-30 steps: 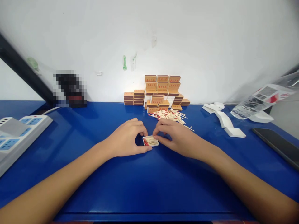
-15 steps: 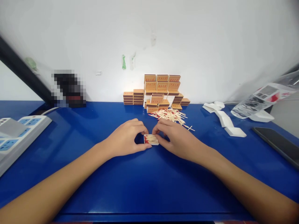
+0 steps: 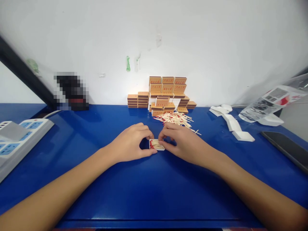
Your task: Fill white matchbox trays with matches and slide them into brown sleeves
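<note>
A small white matchbox tray (image 3: 160,149) lies on the blue table, with red-tipped matches (image 3: 154,144) side by side in it, heads to the left. My left hand (image 3: 132,142) grips the tray's left part, thumb on the near side and fingertips on the far side. Over the right end, my right hand (image 3: 184,142) has its thumb and fingertips closed together on the plain ends of the matches. Just beyond the hands spreads a loose heap of matches (image 3: 179,118). Behind it stand stacked matchboxes (image 3: 167,88) with orange-brown labels.
A power strip (image 3: 26,141) sits at the left. On the right are folded white paper pieces (image 3: 232,122), a tilted clear plastic bottle (image 3: 260,106) and a black phone (image 3: 286,147). A white wall (image 3: 216,48) rises behind the table; a pixelated dark object (image 3: 72,93) stands at the back left.
My right thumb has shifted slightly left over the matches in the tray. My left hand keeps its grip, and the whole view has moved a few pixels.
</note>
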{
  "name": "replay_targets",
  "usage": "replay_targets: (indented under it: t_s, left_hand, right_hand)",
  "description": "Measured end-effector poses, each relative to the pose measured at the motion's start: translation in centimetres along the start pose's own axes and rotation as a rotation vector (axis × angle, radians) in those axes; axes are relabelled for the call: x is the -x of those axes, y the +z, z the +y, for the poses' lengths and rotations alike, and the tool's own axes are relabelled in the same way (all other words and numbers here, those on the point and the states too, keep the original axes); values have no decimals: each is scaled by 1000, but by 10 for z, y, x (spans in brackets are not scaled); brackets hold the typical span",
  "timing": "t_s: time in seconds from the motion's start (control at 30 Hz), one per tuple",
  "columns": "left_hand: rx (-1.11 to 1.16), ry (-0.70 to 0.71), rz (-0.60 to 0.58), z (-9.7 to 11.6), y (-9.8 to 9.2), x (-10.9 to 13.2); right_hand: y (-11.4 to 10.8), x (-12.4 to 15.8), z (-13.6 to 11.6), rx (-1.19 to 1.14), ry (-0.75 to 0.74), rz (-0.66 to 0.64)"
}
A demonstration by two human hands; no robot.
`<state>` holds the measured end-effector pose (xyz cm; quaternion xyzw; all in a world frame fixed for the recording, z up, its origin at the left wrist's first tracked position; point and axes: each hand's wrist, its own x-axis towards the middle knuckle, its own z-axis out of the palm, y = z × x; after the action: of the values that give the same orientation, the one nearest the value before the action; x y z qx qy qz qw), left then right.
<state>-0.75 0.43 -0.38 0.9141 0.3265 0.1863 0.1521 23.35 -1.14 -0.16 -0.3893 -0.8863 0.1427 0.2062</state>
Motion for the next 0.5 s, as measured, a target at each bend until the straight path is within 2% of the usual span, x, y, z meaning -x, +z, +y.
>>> replay_targets:
  t_s: [0.13, 0.3, 0.5]
  left_hand:
    - [-5, 6, 8, 1, 0, 0]
    - [-26, 21, 9, 1, 1, 0]
    - [-32, 38, 16, 2, 2, 0]
  right_hand:
    - [-3, 2, -2, -42, -11, -68]
    - [-3, 2, -2, 18, 47, -100]
    - [0, 1, -1, 42, 50, -82]
